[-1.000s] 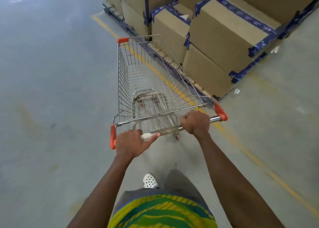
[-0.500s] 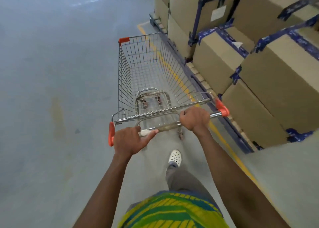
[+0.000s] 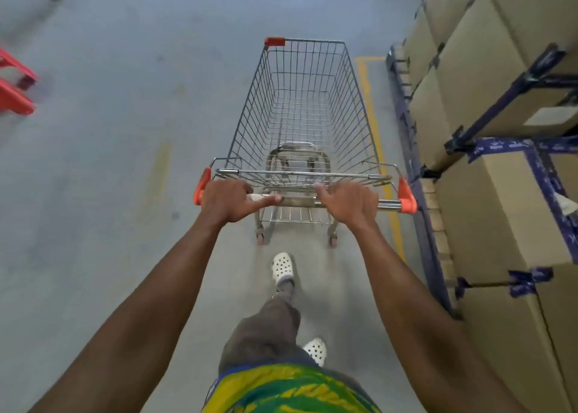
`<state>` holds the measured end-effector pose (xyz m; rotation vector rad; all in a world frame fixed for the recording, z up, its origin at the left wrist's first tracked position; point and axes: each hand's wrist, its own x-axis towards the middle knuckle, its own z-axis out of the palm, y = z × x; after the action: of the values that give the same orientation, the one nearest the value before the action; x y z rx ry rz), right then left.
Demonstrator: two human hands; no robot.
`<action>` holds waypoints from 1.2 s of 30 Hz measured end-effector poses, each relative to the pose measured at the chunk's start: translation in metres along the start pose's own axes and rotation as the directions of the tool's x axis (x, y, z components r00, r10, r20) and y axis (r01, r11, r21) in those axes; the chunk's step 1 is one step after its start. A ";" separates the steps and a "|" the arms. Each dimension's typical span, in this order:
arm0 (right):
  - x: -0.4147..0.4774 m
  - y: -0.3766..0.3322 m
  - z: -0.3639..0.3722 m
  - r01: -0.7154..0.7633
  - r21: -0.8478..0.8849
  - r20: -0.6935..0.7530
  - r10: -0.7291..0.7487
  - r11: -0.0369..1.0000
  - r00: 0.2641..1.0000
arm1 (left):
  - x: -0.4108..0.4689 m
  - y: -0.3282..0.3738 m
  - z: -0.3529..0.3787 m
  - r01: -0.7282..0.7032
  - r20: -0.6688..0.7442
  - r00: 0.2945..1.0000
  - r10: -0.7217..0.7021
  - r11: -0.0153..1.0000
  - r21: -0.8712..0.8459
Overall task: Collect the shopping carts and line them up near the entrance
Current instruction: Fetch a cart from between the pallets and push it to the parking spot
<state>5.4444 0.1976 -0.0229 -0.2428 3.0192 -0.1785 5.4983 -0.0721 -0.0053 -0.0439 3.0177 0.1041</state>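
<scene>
Cart (image 3: pixel 250 118) now squared up, parallel to yellow line (image 3: pixel 369 100); boxes (image 3: pixel 500 200) at right. Left hand (image 3: pixel 230 201) and right hand (image 3: pixel 348 201) grasp handle (image 3: pixel 297 200). Judged mid-transit toward entrance.

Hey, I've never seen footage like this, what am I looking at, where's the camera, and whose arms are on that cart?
No machine here: a person wears a wide-angle camera on the head, looking forward and down, so you see their own arms. The left hand and right hand both grip the handle of an empty wire shopping cart on a grey floor. Taped cardboard boxes are stacked on the right, beside a yellow floor line. A red object sits at the left edge, too blurred to name.
</scene>
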 end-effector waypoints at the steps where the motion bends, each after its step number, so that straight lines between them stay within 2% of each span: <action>1: 0.023 0.001 -0.004 0.081 -0.008 0.018 -0.081 0.997 0.997 | 0.024 -0.007 -0.002 0.019 -0.009 1.000 -0.019 1.000 -0.008; 3: 0.072 0.001 -0.015 0.220 -0.005 0.085 -0.218 0.976 0.972 | 0.073 -0.022 -0.007 0.058 -0.044 0.997 -0.059 0.998 -0.029; 5: 0.122 -0.002 -0.027 0.298 0.003 0.160 -0.294 0.955 0.942 | 0.124 -0.035 -0.015 0.091 -0.078 0.993 -0.092 0.996 -0.014; 10: 0.250 -0.023 -0.052 0.350 0.035 0.218 -0.349 0.936 0.912 | 0.246 -0.064 -0.030 0.163 -0.106 0.981 -0.159 0.986 0.024; 12: 0.300 -0.023 -0.052 0.330 0.045 0.205 -0.332 0.943 0.921 | 0.291 -0.076 -0.037 0.165 -0.096 0.982 -0.162 0.986 0.031; 16: 0.394 -0.001 -0.059 0.204 0.005 0.134 -0.202 0.979 0.970 | 0.378 -0.093 -0.050 0.174 -0.046 0.984 -0.173 0.985 0.020; 22: 0.535 -0.005 -0.076 0.185 -0.077 0.179 -0.169 0.980 0.969 | 0.504 -0.115 -0.066 0.179 -0.046 0.983 -0.178 0.984 0.002; 28: 0.696 -0.004 -0.083 0.250 -0.113 0.034 -0.247 0.962 0.968 | 0.660 -0.139 -0.079 0.208 -0.073 0.976 -0.207 0.978 0.008; 36: 0.921 -0.020 -0.119 0.348 -0.070 0.094 -0.342 0.935 0.935 | 0.875 -0.179 -0.115 0.208 -0.043 0.977 -0.209 0.978 -0.025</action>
<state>4.5295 0.0393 0.0077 -0.7710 2.8819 -0.0636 4.6218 -0.2805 -0.0105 -0.3689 3.0341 0.1153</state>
